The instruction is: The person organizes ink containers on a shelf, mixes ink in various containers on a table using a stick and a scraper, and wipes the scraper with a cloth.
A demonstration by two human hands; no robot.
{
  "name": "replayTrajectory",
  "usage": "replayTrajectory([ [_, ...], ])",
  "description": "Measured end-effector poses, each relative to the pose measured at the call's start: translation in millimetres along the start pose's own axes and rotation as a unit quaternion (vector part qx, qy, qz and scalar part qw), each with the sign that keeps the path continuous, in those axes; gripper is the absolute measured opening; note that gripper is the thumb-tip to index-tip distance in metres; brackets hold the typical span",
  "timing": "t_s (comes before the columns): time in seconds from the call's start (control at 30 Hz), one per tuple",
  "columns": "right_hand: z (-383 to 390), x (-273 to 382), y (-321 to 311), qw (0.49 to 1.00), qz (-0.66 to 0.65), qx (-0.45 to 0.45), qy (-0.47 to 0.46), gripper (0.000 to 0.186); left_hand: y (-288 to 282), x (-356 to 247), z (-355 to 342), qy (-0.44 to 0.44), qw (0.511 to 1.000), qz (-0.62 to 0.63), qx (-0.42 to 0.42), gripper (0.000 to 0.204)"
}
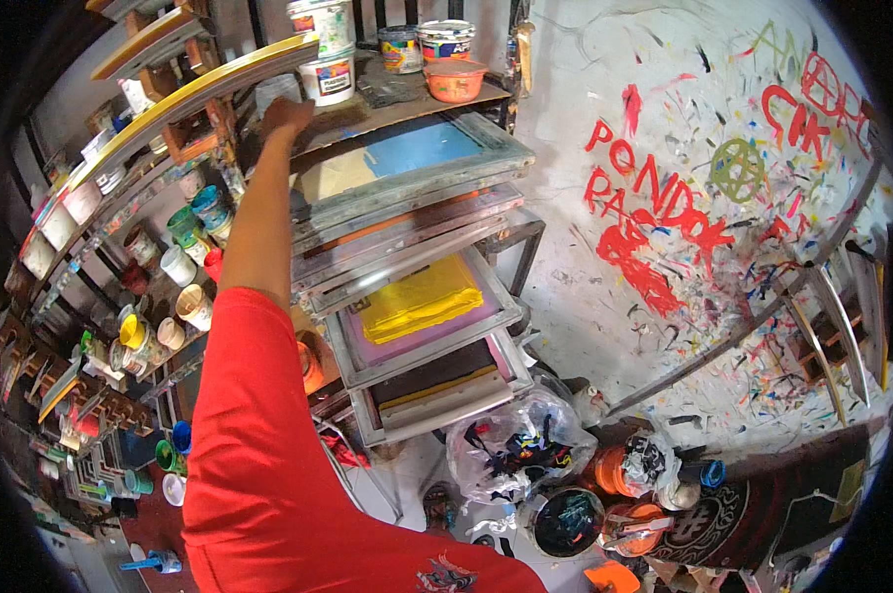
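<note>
My left arm, in a red sleeve, stretches up to a shelf at the back. At its end my left hand has its fingers curled closed against a greyish, see-through plastic tub, and it seems to grip the tub's near side. Part of the tub is hidden behind the hand. Just right of it stands a white paint tub with a colourful label, with another white tub on top. Farther right on this shelf are an orange lidded tub and more paint pots. My right hand is out of the picture.
Below the shelf, framed printing screens sit stacked in a rack, one holding a yellow sheet. Pots crowd the shelves on the left, under a long yellow-edged strip. A plastic bag and a dark bucket stand low right.
</note>
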State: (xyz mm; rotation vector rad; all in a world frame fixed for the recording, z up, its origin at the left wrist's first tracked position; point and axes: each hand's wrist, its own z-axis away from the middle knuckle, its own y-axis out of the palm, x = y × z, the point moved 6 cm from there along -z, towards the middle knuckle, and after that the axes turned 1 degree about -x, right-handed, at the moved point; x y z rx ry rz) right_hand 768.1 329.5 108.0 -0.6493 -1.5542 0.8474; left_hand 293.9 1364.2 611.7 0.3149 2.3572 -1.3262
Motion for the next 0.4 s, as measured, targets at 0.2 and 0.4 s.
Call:
replayTrajectory([
  [0.2,20.5,-108.5,18.4,0.994,-0.021,-0.002,0.111,0.041,-9.8,-6.0,14.7,0.003,0.998,0.014,0.061,0.072],
  [0.4,-3.1,-102.4,29.2,0.975,0.192,0.035,-0.110,0.048,-11.5,-41.4,85.7,0.115,0.992,-0.033,0.049,0.057],
])
